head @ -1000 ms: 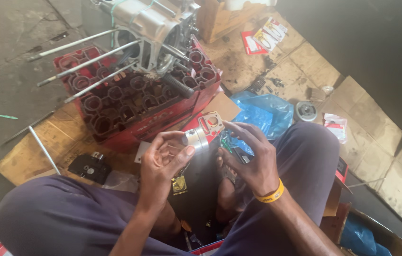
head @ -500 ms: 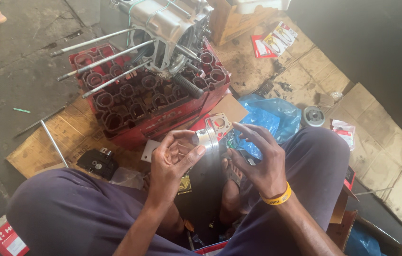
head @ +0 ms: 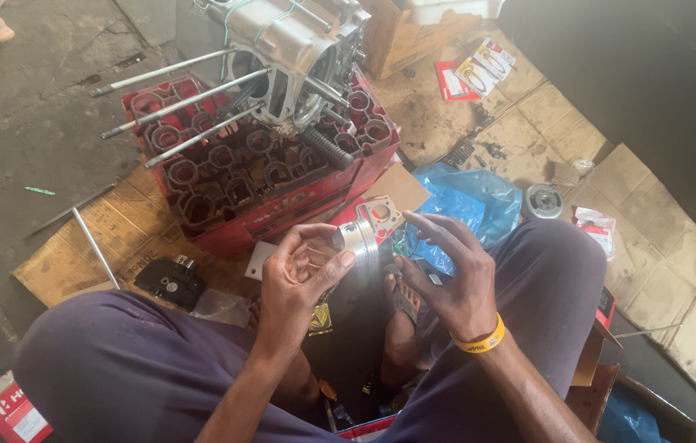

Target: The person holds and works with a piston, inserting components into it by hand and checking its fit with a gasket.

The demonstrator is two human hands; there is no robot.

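I sit on the ground with my knees apart. My left hand (head: 303, 279) grips a shiny metal piston (head: 358, 239) between thumb and fingers, just above my lap. My right hand (head: 446, 275), with a yellow band on the wrist, hovers beside the piston with fingers spread; its fingertips are close to the piston's right side, and whether they touch it I cannot tell. A grey engine crankcase (head: 290, 49) with long studs rests on a red plastic crate (head: 258, 176) in front of me.
Flattened cardboard (head: 528, 123) covers the floor. A blue plastic bag (head: 467, 205) lies by my right knee, a round metal part (head: 543, 201) beyond it. A black part (head: 169, 281) and a loose metal rod (head: 95, 246) lie at left. Small printed packets (head: 475, 72) sit farther back.
The view has shifted, so the crate and engine sit further right and lower in frame. My hands stay together at the piston; the right fingers have spread slightly.
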